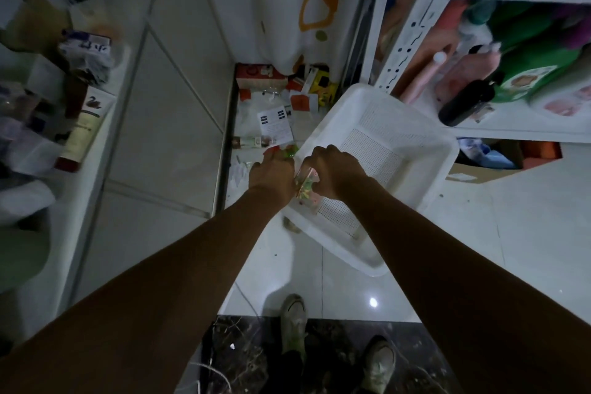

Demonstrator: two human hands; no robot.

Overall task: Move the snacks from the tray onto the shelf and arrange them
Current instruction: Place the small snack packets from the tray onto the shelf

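I see right hand [332,169] pinching clear snack packet [306,187] at left rim of white tray [339,118]. Left hand [271,174] grips green-red packet [286,150]. I'd lift both clear of rim, carry right to shelf [412,29], line up neatly.

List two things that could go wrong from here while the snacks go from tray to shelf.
1. The clear packet hangs from the right hand at the rim of the tray; it may slip onto the floor.
2. The black bottle lies at the shelf edge; with the left hand gripping a green packet too, reaching in could knock it off.
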